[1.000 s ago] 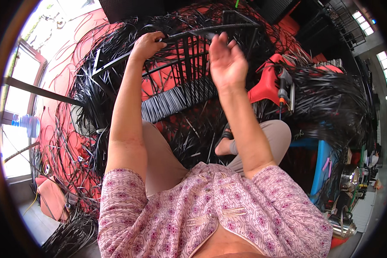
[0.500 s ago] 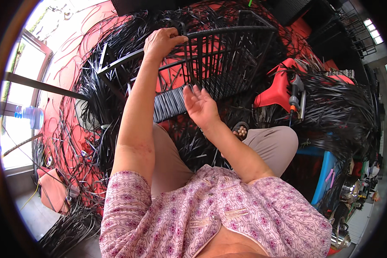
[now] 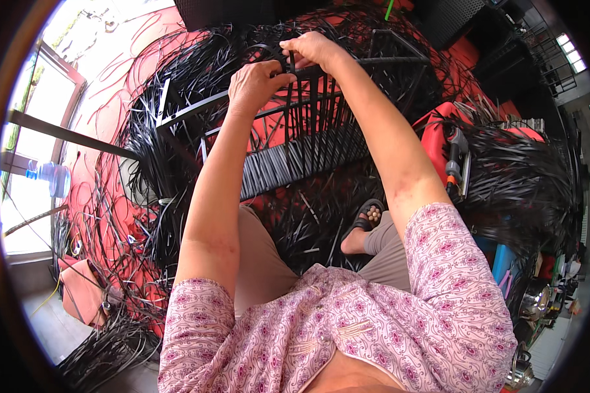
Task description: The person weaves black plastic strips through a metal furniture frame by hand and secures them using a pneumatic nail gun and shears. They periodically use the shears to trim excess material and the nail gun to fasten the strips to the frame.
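Observation:
A black metal furniture frame (image 3: 200, 105) stands before me. Black flat strips (image 3: 314, 105) hang side by side from its top rail. Lower down, a grey woven panel (image 3: 269, 169) spans the frame. My left hand (image 3: 252, 86) is closed at the top rail, with thumb and fingers around a black strip there; the exact grip is partly hidden. Just beyond it, my right hand (image 3: 313, 51) reaches over the rail and pinches a black strip (image 3: 291, 62) between thumb and fingers.
Loose black strips (image 3: 154, 157) are heaped around the frame on the red floor covering (image 3: 101, 141). To the right are a red stool (image 3: 432, 145), a grey and orange power tool (image 3: 453, 157), and a blue tub (image 3: 503, 262). A pink bag (image 3: 82, 288) lies at left.
My right hand has risen from in front of the woven panel to the top rail and taken hold of a strip. My left hand stays at the rail. My right knee has moved inward.

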Demonstrator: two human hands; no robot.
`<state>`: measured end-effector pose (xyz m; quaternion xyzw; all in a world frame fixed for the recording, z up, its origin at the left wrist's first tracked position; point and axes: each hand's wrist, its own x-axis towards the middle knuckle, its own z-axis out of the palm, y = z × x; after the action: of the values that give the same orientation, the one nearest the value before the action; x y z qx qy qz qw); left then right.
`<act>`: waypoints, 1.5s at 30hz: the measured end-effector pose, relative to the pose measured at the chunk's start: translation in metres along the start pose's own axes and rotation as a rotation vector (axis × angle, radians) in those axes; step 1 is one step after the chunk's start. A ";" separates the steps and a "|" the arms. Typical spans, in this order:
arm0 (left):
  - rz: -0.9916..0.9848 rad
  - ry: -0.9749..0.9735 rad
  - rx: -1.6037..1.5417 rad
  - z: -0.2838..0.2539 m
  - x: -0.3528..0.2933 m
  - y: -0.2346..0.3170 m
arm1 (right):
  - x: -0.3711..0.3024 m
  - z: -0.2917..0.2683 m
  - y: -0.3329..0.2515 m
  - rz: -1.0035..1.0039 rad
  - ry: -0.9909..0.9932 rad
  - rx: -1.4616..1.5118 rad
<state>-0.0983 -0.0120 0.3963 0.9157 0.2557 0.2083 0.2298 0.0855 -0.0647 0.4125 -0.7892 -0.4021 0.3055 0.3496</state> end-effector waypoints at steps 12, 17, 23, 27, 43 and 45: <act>0.042 0.010 -0.003 -0.008 -0.004 0.003 | 0.002 -0.048 -0.059 -0.322 0.304 1.063; 0.052 0.054 0.005 -0.002 -0.003 0.001 | -0.017 -0.067 -0.078 -0.387 0.490 1.183; 0.028 0.028 -0.009 -0.007 -0.002 0.004 | -0.029 -0.086 -0.082 -0.549 0.653 1.222; 0.159 0.061 -0.062 0.007 0.003 -0.011 | -0.048 -0.108 -0.067 -0.577 0.486 1.216; 0.214 -0.135 -0.158 0.001 0.018 -0.041 | -0.137 0.109 0.067 0.021 0.302 1.096; 0.217 -0.146 -0.165 0.002 0.020 -0.040 | -0.129 0.115 0.066 0.010 0.368 1.098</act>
<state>-0.0971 0.0292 0.3788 0.9287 0.1199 0.1852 0.2982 -0.0378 -0.1673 0.3200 -0.5344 -0.1135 0.3286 0.7704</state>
